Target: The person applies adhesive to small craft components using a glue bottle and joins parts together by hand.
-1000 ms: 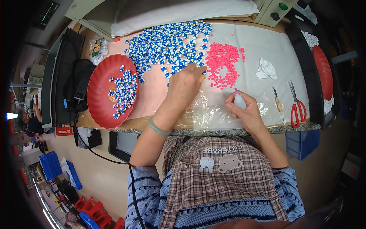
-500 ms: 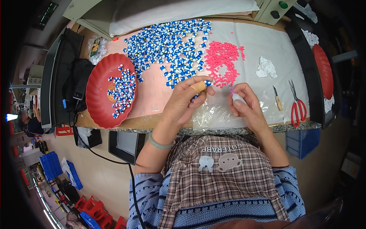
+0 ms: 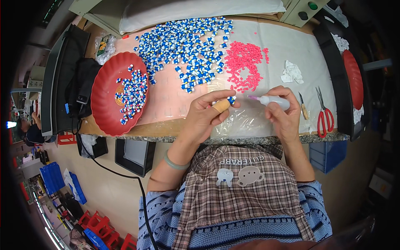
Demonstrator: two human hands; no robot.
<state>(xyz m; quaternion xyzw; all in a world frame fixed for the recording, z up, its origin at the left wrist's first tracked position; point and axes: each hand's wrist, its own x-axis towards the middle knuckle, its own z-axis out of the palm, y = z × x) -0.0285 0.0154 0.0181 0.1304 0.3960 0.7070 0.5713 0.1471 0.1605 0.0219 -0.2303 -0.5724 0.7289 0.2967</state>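
Between the thumb and fingers of my left hand (image 3: 204, 114) is a small blue-and-white piece (image 3: 231, 100); a tan cover (image 3: 221, 106) wraps one fingertip. My right hand (image 3: 285, 118) grips a white squeeze bottle (image 3: 276, 101), held nearly level. Its pinkish nozzle (image 3: 253, 97) points left toward the piece, with a gap between them. Beyond my hands lie small pink bits (image 3: 239, 60) in a loose heap. Farther left spreads a large mass of similar blue-and-white pieces (image 3: 179, 43). More of them sit in a red scalloped bowl (image 3: 101, 102).
On the right of the table lie red-handled scissors (image 3: 327, 118), a wooden-handled knife (image 3: 304, 109) and crumpled white tissue (image 3: 292, 72). Clear plastic film (image 3: 233, 125) covers the near edge. A black tray (image 3: 335, 83) borders the right side. A dark cable (image 3: 112, 170) hangs at the left.
The bottle has swung from pointing up and away, beside the pink bits, to lying nearly level, nozzle toward my left hand. My right hand moved right; the left shifted slightly nearer me.
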